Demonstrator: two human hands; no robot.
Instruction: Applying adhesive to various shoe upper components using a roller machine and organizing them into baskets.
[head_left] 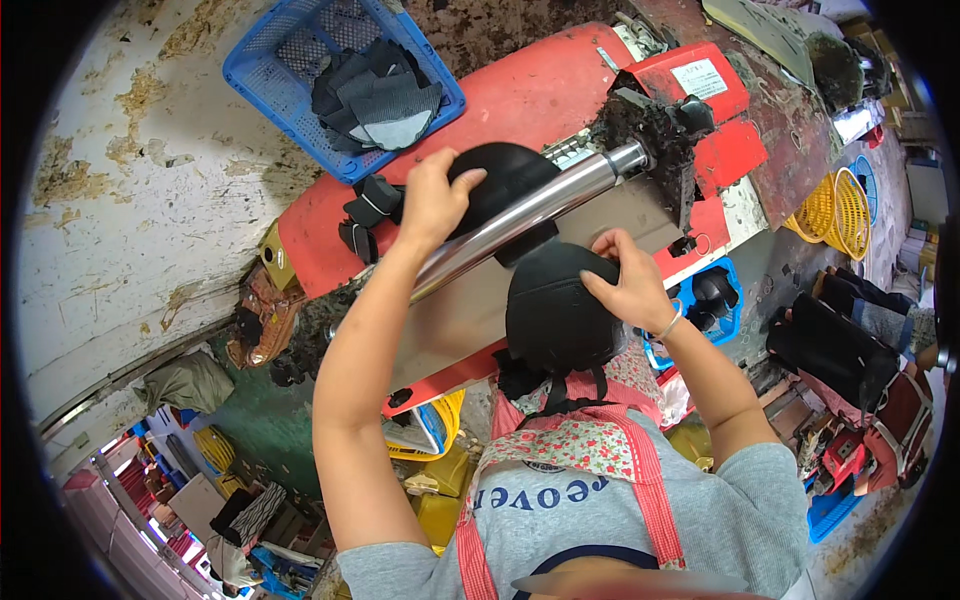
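My left hand (436, 200) is closed on the edge of a black, rounded fabric piece (505, 180) on the far side of a shiny steel roller (550, 205). On the near side of the roller, my right hand (635, 288) pinches the upper right edge of a second black, rounded piece (562, 310), which has a stitched seam across it. A dark strip (525, 243) shows between this near piece and the roller. Both rounded pieces lie over the machine's smooth grey plate (455, 335). My left forearm crosses in front of the roller's left end.
The red machine (500, 90) carries a red box (690, 85) and dark, grimy parts at its right end. Behind it, a blue basket (285, 120) holds stacked dark pieces. Black items lie in another blue basket (735, 310) at right. Yellow baskets (840, 210) stand farther right.
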